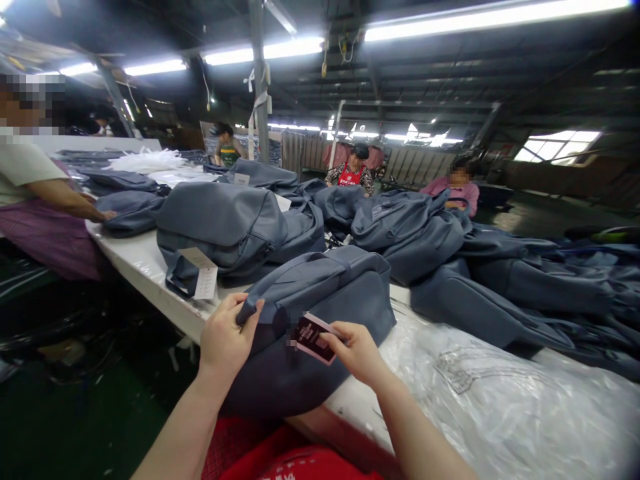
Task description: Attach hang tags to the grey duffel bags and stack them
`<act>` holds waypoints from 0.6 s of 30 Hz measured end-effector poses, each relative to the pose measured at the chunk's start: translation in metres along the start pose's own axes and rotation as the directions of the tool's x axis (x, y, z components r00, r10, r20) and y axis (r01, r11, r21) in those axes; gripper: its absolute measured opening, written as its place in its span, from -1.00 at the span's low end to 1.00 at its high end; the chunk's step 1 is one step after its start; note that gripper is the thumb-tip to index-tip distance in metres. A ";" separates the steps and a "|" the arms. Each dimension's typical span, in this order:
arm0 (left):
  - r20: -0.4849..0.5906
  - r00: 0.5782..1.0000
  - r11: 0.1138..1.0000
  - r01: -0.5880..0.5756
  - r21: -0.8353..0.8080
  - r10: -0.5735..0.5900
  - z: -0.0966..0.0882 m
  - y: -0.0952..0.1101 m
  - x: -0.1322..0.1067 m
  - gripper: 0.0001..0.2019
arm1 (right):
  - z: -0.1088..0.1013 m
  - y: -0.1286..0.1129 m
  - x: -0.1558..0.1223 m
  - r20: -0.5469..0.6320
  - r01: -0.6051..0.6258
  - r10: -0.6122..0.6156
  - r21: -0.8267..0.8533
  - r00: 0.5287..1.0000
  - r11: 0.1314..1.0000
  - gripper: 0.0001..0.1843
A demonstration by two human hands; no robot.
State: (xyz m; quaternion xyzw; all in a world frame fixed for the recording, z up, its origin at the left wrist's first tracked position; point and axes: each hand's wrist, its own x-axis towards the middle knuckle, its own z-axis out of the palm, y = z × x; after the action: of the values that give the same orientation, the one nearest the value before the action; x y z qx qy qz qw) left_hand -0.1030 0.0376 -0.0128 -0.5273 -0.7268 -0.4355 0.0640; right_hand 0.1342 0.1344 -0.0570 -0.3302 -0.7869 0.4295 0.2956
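Note:
A dark blue-grey backpack (320,287) lies on its side at the table's near edge, right in front of me. My left hand (227,333) is closed round a strap or handle loop at the left end of this bag. In my right hand (357,350) is a dark hang tag (315,339) with pale edges and small light print, pinched between thumb and fingers. The tag is held in front of the bag's side. Just beyond, another blue-grey backpack (220,220) carries a white paper label (205,277).
Piled backpacks (415,227) stretch across the table (145,260) to the right. Clear plastic bags (510,393) lie at the near right. On the left a co-worker's hand (103,215) touches a bag. Several people stand or sit beyond the table, near a post (260,87).

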 end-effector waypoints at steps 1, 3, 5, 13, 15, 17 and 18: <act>0.009 1.000 1.000 0.009 -0.002 -0.009 0.000 0.000 0.002 -0.59 | 0.001 0.005 0.002 0.005 -0.038 0.038 0.068 0.999 0.997 -0.69; 0.040 0.999 0.999 0.026 -0.023 -0.025 0.001 -0.001 0.004 -0.58 | 0.004 0.014 0.005 0.045 -0.094 0.087 0.178 0.995 0.980 -0.71; 0.054 0.997 0.998 0.050 -0.038 -0.048 0.001 -0.003 0.007 -0.58 | 0.008 0.020 0.007 0.089 -0.118 0.101 0.218 0.991 0.969 -0.72; 0.063 0.986 0.984 0.158 -0.083 -0.153 -0.002 -0.026 0.011 -0.65 | 0.022 0.013 0.005 0.101 -0.056 0.049 0.062 0.994 0.997 -0.77; 0.024 0.985 0.977 0.172 -0.128 -0.171 -0.005 -0.034 0.009 -0.69 | 0.022 0.015 0.006 0.041 -0.017 0.018 -0.045 0.999 0.999 -0.78; -0.023 0.969 0.957 0.239 -0.163 -0.246 -0.011 -0.044 0.007 -0.72 | 0.020 0.020 0.007 -0.079 0.025 -0.041 -0.195 0.996 0.981 -0.76; -0.056 0.951 0.940 0.289 -0.180 -0.303 -0.015 -0.049 0.006 -0.71 | 0.017 0.022 0.008 -0.138 0.043 -0.080 -0.256 0.987 0.966 -0.76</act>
State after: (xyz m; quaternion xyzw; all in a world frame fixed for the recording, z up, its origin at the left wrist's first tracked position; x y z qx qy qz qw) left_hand -0.1510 0.0281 -0.0282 -0.3970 -0.7548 -0.5218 -0.0171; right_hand 0.1228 0.1413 -0.0826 -0.3710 -0.8210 0.2912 0.3217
